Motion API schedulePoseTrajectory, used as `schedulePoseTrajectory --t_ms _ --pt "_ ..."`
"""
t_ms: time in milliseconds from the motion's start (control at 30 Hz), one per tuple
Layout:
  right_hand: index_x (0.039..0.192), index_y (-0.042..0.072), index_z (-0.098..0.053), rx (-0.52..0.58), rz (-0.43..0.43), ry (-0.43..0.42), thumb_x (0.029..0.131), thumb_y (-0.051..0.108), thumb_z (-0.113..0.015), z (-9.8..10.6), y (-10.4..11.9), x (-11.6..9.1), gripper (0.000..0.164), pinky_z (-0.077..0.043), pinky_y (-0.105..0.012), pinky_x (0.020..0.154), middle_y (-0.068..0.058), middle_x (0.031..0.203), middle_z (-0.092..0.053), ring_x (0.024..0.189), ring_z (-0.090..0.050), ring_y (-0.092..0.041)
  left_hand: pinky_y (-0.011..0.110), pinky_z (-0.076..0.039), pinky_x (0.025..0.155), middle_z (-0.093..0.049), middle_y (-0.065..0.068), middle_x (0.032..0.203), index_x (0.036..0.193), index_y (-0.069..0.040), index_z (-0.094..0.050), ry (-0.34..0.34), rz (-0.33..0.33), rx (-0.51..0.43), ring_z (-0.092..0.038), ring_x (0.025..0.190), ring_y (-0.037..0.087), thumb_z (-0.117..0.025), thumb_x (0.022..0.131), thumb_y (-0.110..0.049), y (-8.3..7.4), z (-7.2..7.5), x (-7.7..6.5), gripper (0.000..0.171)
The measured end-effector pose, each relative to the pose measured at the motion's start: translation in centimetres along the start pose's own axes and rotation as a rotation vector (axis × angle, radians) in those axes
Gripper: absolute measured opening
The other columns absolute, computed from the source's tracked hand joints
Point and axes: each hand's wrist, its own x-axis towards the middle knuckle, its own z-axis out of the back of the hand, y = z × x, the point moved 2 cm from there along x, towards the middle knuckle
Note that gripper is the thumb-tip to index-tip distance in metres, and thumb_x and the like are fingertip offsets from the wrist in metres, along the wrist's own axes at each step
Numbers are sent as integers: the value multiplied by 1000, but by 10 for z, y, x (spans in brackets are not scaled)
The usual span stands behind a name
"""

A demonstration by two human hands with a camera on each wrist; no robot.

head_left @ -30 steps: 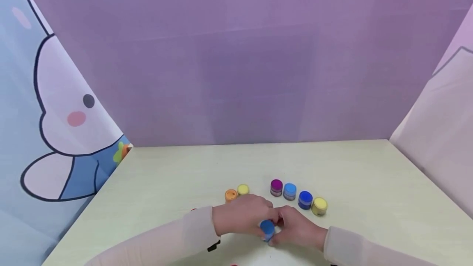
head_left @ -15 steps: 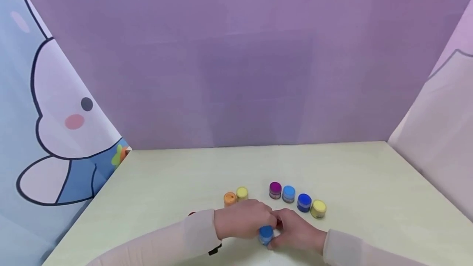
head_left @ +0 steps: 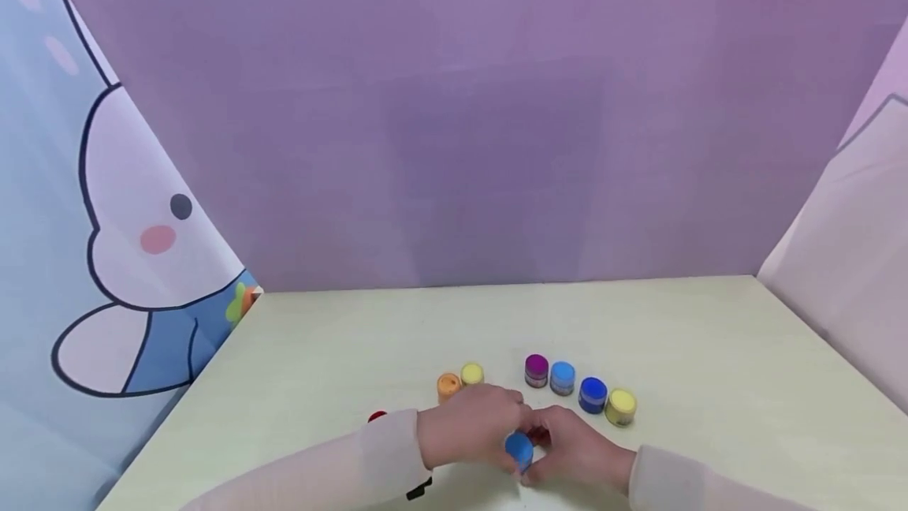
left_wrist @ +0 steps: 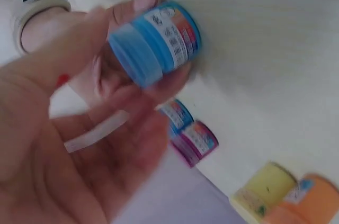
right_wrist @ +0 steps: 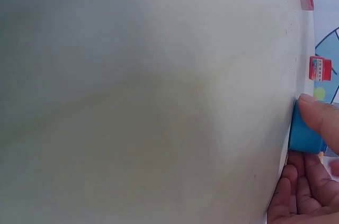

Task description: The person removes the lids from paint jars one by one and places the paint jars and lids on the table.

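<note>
A small blue screw-top jar (head_left: pixel 519 448) is between both hands above the table (head_left: pixel 340 353). My left hand (head_left: pixel 471 426) reaches over it from the left, thumb and fingers on either side of the lid (left_wrist: pixel 136 57). That hand is blurred in the left wrist view, and a strip of white tape (left_wrist: pixel 98 131) crosses one finger. From the right, my right hand (head_left: pixel 578 449) grips the jar's labelled body (left_wrist: pixel 172 36). The right wrist view catches only its thumb and curled fingers at the jar. Whether the lid is loose cannot be made out.
Behind the right hand, purple (head_left: pixel 536 370), light blue (head_left: pixel 563 378), dark blue (head_left: pixel 592 394) and yellow (head_left: pixel 621 407) jars form a row. Orange (head_left: pixel 448 387) and yellow (head_left: pixel 471 374) jars stand behind the left hand. A red jar (right_wrist: pixel 320 69) is partly hidden by the left sleeve.
The left hand shifts slightly about the jar's top while the right hand keeps its grip. The lid's top shows more now. The jars beyond stay put; the view moves slightly.
</note>
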Motion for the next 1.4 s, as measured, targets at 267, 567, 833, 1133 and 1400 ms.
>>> schedulePoseTrajectory --t_ms 267,567,833,1133,1400 --pt "97 16 -64 -15 -46 13 63 17 -80 0 1 3 37 -42 -26 72 12 84 -61 74 -51 -10 9 -35 77 -59 -17 95 104 -21 -64 -21 -237 -26 -47 83 -7 -70 79 -20 2 -1 2 26" --pt "85 17 -62 -31 -16 -6 63 19 -80 2 4 2 28 -40 -24 64 10 74 -57 67 -47 -8 12 -33 54 -48 -14 66 87 -22 -63 -8 -72 52 -41 57 1 -74 73 -35 -1 4 3 23" --pt "92 16 -63 -3 25 8 64 16 -79 2 3 1 32 -43 -25 66 10 79 -58 70 -48 -8 11 -35 57 -52 -18 73 99 -22 -63 -48 -54 2 -43 62 -4 -71 67 -48 3 4 1 43" --pt "102 15 -63 -4 -50 19 63 18 -81 3 2 1 43 -43 -27 77 11 91 -62 79 -53 -9 8 -34 78 -59 -17 100 108 -21 -62 -32 -304 18 -47 86 -8 -69 79 -23 1 3 1 30" --pt "95 17 -64 9 -54 16 63 18 -81 3 5 1 36 -42 -25 71 11 84 -61 73 -50 -9 8 -34 64 -54 -17 79 94 -21 -64 -13 -236 34 -43 67 -4 -70 79 -22 1 1 4 16"
